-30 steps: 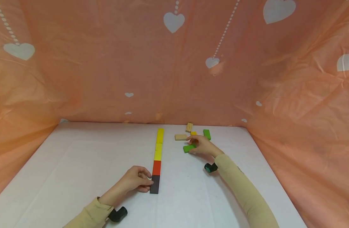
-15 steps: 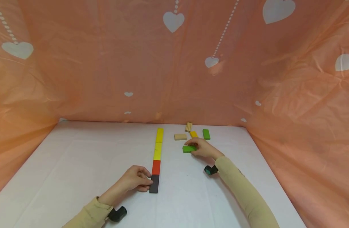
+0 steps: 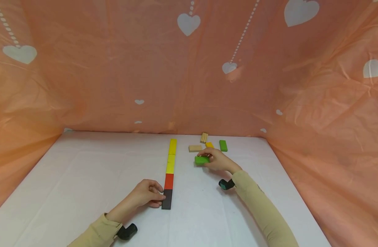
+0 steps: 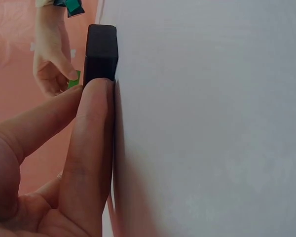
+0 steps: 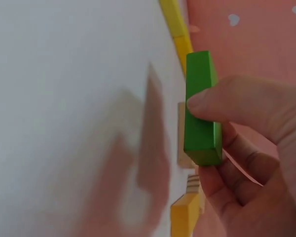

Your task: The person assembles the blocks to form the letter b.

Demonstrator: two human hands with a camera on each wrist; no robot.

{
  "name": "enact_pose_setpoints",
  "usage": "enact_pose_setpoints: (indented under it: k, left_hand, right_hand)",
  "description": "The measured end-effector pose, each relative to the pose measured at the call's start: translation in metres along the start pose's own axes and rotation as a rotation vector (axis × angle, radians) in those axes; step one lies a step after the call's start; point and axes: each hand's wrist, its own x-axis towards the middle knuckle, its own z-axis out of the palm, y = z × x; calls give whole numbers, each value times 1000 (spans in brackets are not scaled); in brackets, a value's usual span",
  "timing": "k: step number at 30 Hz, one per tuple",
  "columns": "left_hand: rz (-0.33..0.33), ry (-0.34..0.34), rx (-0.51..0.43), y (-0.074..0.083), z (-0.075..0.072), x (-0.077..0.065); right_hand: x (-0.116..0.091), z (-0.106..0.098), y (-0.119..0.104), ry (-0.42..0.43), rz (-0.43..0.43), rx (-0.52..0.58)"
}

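Observation:
My right hand (image 3: 220,161) pinches a green block (image 3: 202,160); in the right wrist view the thumb lies across this green block (image 5: 200,108), held above the white table with its shadow apart from it. My left hand (image 3: 147,192) rests beside the black block (image 3: 167,199), its thumb and a fingertip touching that block's left side. In the left wrist view the black block (image 4: 101,49) shows just past those fairly straight fingers. A red block (image 3: 168,181) and two yellow blocks, the nearer yellow block (image 3: 170,164) and the farther yellow block (image 3: 173,146), continue the line end to end.
Behind the right hand lie a plain wooden block (image 3: 195,148), an orange-yellow block (image 3: 209,145), a striped wooden piece (image 3: 204,138) and another green block (image 3: 223,145). An orange curtain (image 3: 189,85) with white hearts closes off the table's (image 3: 99,164) back and sides.
The right hand has taken hold of the green block and lifted it off the table, shifting it slightly left. The left hand and the line of blocks have stayed put.

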Motion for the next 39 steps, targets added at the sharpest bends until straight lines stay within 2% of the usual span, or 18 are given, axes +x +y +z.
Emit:
enact_pose_setpoints:
  k: [9,16,22,31,39]
  left_hand:
    - [3,1,-3,0,0,-2]
    - [0,9,13,1,0,-2]
    - [-9,23,26,3,1,-1]
    - [-1,14,1,2,1,-1]
    - [-1,10,-12,1,0,-1]
  right_hand:
    - [7,7,-16,-16,-67,33]
    - [14,22,-25,-39,-82,51]
    - [21,36,-29,-76,-133,41]
    - [24,50,-30,-116,-106,67]
    - [26,57,-29,-142,-47,66]
